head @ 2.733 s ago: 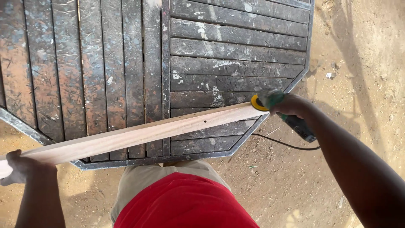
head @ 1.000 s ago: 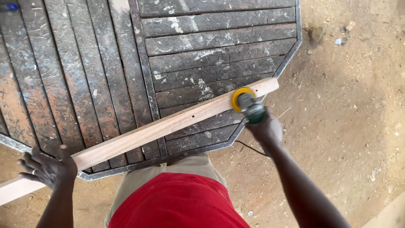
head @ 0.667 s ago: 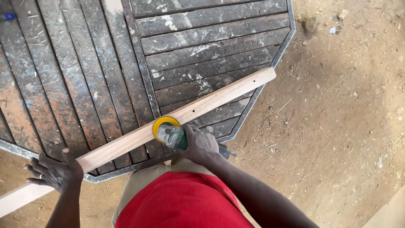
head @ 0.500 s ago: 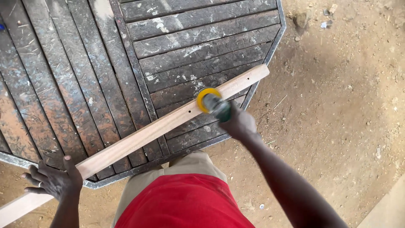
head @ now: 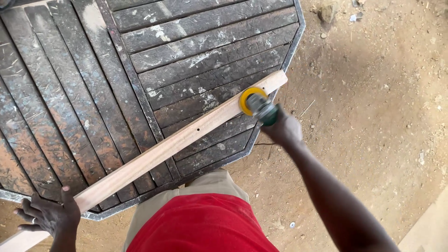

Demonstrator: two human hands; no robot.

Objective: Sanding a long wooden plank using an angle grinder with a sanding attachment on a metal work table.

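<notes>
Person's clothing, nearest the camera: red shirt [head: 205,226] at the bottom centre, with tan trousers [head: 196,186] showing just above it at the tabletop edge.

Left hand [head: 51,217]: lower left corner, palm down, fingers spread and pressing on the near end of the plank. The grip is flat and open rather than wrapped round the wood; a ring shows on one finger.

Plank [head: 172,144]: long, pale, narrow strip of wood. Lies diagonally across the near corner of the tabletop, from the lower left, where it overhangs the edge, up to the right. Small holes are visible along its face. Its far end reaches the right-hand rim.

Right hand [head: 282,128]: arm extended from the lower right. The grip is closed around the body of a power sander, fingers wrapped fully.

Power sander [head: 259,106]: green body with a round yellow disc. The disc lies against the plank's upper face, near its far end. A thin dark cord trails off below the hand.

Tabletop [head: 93,84]: octagonal, dark weathered slats, flecked with pale paint or dust, set in a grey metal frame with a metal rib between the slat sections.

Ground [head: 373,93]: bare sandy earth to the right and beyond, scattered with small stones and scraps. A pale board edge [head: 427,231] shows at the lower right corner.
</notes>
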